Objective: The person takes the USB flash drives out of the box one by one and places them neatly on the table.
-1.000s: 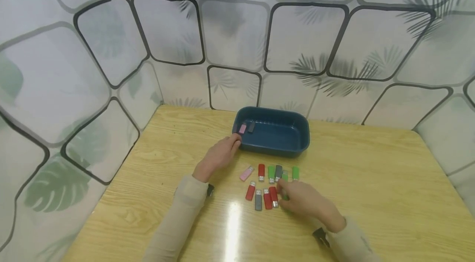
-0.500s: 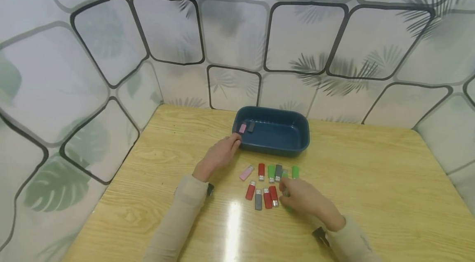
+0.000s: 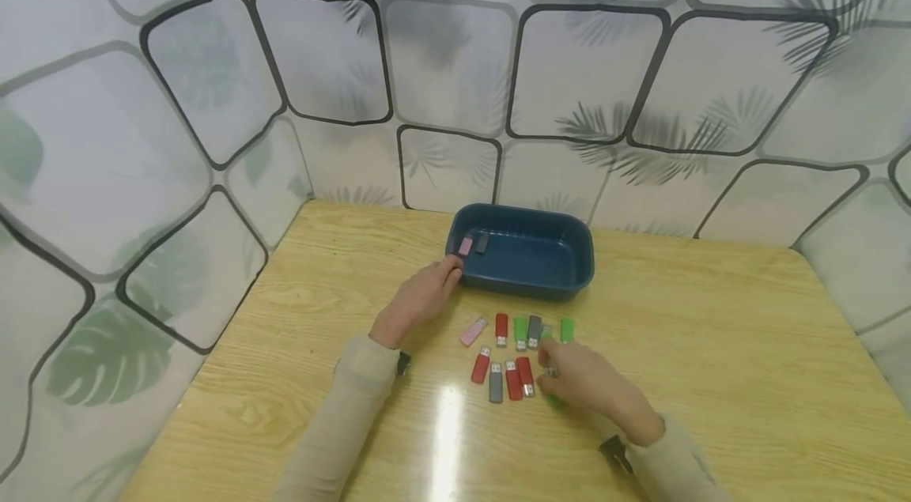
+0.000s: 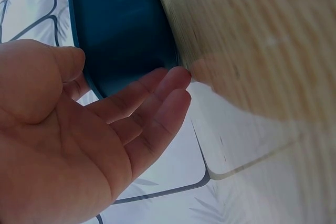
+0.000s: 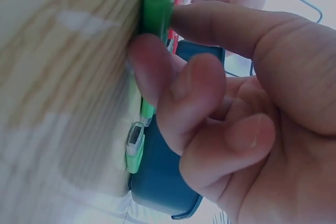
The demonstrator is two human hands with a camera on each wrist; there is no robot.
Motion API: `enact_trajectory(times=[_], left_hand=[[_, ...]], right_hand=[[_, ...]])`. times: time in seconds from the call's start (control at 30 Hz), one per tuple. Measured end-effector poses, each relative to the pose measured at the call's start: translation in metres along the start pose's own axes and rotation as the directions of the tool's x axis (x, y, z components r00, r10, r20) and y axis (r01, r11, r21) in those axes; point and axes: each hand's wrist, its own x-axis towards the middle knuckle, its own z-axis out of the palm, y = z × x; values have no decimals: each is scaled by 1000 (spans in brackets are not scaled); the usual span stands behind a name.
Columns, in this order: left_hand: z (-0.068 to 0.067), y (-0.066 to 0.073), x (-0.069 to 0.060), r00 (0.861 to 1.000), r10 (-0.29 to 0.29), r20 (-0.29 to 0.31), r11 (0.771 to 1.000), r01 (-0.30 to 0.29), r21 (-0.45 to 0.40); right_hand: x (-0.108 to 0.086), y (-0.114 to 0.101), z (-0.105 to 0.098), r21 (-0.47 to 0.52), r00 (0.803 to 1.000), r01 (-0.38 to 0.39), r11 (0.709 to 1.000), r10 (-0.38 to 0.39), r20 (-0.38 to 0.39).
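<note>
In the head view my left hand [image 3: 420,292] holds the near left corner of a dark blue plastic bin [image 3: 523,284]. The left wrist view shows the thumb at the bin's [image 4: 123,30] rim and the fingers bent along its outside wall. My right hand [image 3: 591,383] is low over the table, thumb and fingertips at a green USB stick [image 5: 159,3] that they pinch. Most of that stick is hidden in the head view. Just left of it lies a red USB stick [image 3: 524,374]; beyond the fingertips is another green USB stick [image 5: 135,156].
Two rough rows of USB sticks lie before the bin, among them a pink stick [image 3: 473,331], a grey stick [image 3: 496,385] and a green stick [image 3: 567,330]. Inside the bin are a pink stick [image 3: 466,246] and a dark grey stick [image 3: 482,243]. A patterned wall [image 3: 455,51] stands behind the table.
My right hand has shifted slightly right, and the green USB stick at its fingertips has moved a little away from the red one. The left hand and bin stay put.
</note>
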Motion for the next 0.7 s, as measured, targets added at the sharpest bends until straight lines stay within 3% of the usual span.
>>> enact_trajectory(times=[0.33, 0.57, 0.7], left_hand=[[-2, 1, 1, 1000, -3, 3, 1000, 3, -5], [-3, 1, 0, 1000, -13, 2, 1000, 13, -17], [-2, 1, -1, 1000, -13, 9, 1000, 13, -18]], right_hand=[[-2, -2, -9, -2, 1000, -10, 1000, 10, -28], [-3, 2, -27, -42, 988, 94, 995, -99, -120], [-1, 0, -38, -3, 986, 83, 997, -82, -144]])
